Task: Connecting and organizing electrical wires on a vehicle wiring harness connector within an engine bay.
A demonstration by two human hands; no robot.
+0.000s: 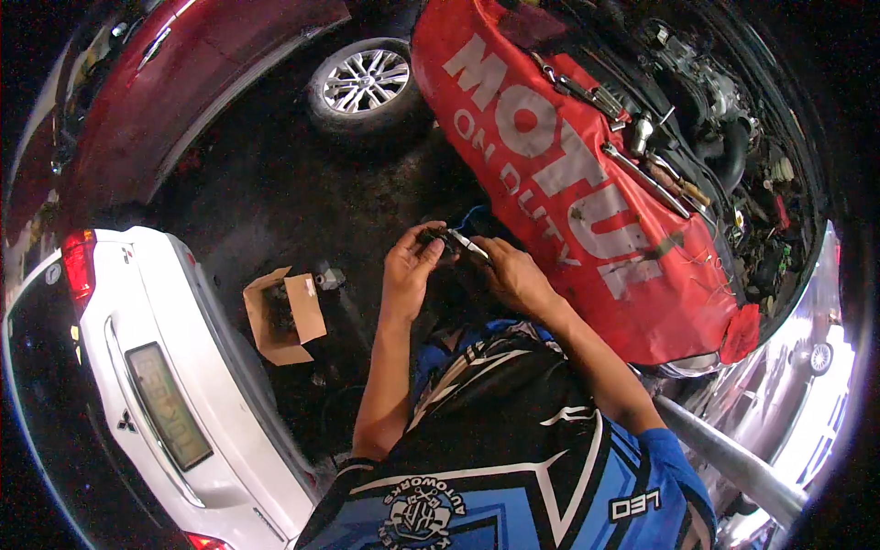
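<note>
In front of my chest, my left hand point(412, 261) is closed on a small dark part point(440, 240), whose kind I cannot make out. My right hand point(519, 275) grips a slim shiny metal tool point(469, 245), its far end meeting the dark part. Whether it is pliers or a ratchet handle is too small to tell. Just beyond the hands shows a bit of blue material point(473, 216). To the right, close to my right hand, a red fender cover point(568, 174) with pale lettering drapes over the car's side.
Wrenches and other hand tools point(646, 179) lie along the cover's upper edge, beside an open engine bay point(733, 119). A wheel point(367, 87) lies on the floor ahead. An open cardboard box point(307, 307) stands at left, near a white car point(174, 367). A dark red car point(137, 110) is behind.
</note>
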